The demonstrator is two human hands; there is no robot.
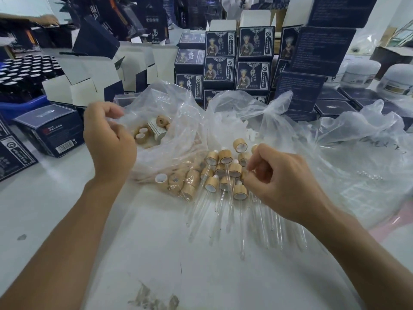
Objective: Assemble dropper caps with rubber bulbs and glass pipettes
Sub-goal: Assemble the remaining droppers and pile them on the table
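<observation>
White tabletop (67, 220), crowded at the back with dark printed boxes (253, 63) and white jars (362, 70).

Left hand (109, 142) raised over the clear plastic bag (169, 121) of loose wooden caps (143, 134); fingers curled, thumb and forefinger pinching the bag's edge, probably to hold the mouth open so that caps can be reached. A few more caps lie under the bag's lower fold near the pile.

Right hand (283, 182) low at the right edge of the finished pile; fingers curled, tips drawn together. Whether they pinch a pipette or a cap cannot be told, since the fingertips hide what lies beneath.

Assembled droppers (225, 173) heaped mid-tabletop between the two hands: wooden collars bunched together, glass pipettes (201, 215) fanning toward the person. Laid flat, likely so the glass does not roll or snap.

Second bag (241, 121) behind the pile holds small white pieces, probably the rubber bulbs; too blurred to be sure. A third bag (357, 153) lies slack at right.

Judgement: work well under way, many caps left. Parts bags set just behind the pile keep each reach short.
</observation>
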